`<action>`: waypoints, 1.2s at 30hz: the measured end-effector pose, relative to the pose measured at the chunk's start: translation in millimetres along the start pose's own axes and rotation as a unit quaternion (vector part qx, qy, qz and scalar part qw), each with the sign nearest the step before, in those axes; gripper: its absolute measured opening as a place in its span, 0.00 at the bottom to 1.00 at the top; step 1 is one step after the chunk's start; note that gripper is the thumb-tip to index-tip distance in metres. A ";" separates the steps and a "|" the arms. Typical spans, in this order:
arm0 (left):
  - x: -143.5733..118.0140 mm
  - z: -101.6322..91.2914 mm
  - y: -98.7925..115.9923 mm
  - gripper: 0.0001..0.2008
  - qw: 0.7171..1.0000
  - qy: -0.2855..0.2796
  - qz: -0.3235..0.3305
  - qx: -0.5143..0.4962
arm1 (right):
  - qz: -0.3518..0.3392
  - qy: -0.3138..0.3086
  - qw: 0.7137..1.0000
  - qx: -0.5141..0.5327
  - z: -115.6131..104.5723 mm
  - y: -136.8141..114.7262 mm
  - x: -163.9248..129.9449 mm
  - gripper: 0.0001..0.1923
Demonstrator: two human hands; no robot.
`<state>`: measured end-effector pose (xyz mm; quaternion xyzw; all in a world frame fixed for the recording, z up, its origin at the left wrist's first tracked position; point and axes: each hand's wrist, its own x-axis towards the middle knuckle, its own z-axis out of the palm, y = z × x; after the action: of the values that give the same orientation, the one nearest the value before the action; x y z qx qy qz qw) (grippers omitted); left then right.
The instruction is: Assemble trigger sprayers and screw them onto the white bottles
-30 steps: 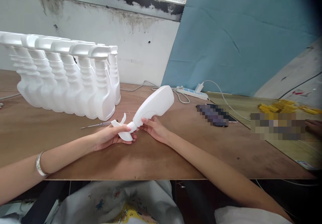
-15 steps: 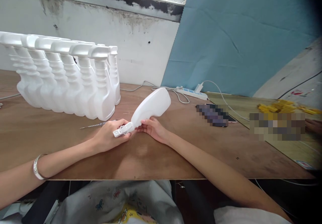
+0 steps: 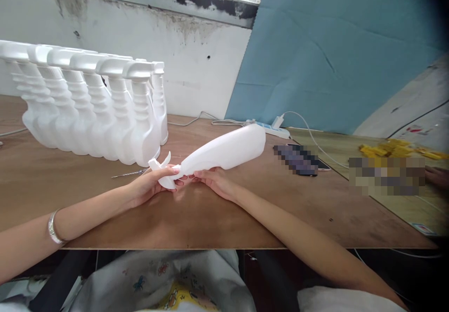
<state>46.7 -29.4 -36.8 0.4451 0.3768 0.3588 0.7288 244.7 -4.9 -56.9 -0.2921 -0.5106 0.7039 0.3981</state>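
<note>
A white spray bottle (image 3: 226, 150) lies tilted above the table, its base toward the upper right and its trigger head toward the lower left. My left hand (image 3: 154, 184) is closed round the trigger head and neck, with the thumb on top. The fingers of my right hand (image 3: 213, 179) pinch the bottle's lower side near the neck; part of the fingertips is hidden beneath it. Just behind my left hand, a pair of slim metal scissors or tweezers (image 3: 128, 174) rests on the table, one end covered.
Several white spray bottles (image 3: 143, 125) stand upright in rows at the left. A power strip (image 3: 277, 130) with a cable is at the back wall. Phones (image 3: 296, 158) lie to the right. Yellow pieces (image 3: 387, 148) and another person's hand (image 3: 437, 176) are at the far right.
The spray bottle has been turned about its length, so the trigger now sticks up and the broad side shows. Its base has swung to the right and lower; both hands keep hold.
</note>
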 end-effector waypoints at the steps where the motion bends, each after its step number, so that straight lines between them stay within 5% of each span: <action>1: -0.3 0.4 0.1 0.13 1.000 0.004 -0.001 -0.002 | 0.002 0.000 1.000 -0.002 0.1 -0.1 0.0 0.07; 13: 2.2 -0.1 0.2 0.09 0.997 0.052 -0.013 -0.047 | -0.009 -0.004 0.999 0.051 -3.6 0.4 6.8 0.11; 17: 1.7 0.4 1.8 0.09 0.998 0.051 0.008 -0.044 | -0.050 0.060 0.989 0.124 -27.5 -5.8 15.0 0.15; 26: -0.8 1.0 0.6 0.13 0.999 0.053 0.005 0.012 | -0.203 0.204 0.957 0.028 -70.3 -36.6 21.6 0.21; 36: 0.9 1.2 4.1 0.14 0.997 0.077 0.001 0.010 | -0.203 0.265 0.940 -0.071 -97.0 -41.9 26.1 0.22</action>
<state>47.4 -27.7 -32.9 0.4234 0.4351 0.3893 0.6927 321.6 71.5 -47.0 -0.3863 -0.4836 0.4670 0.6314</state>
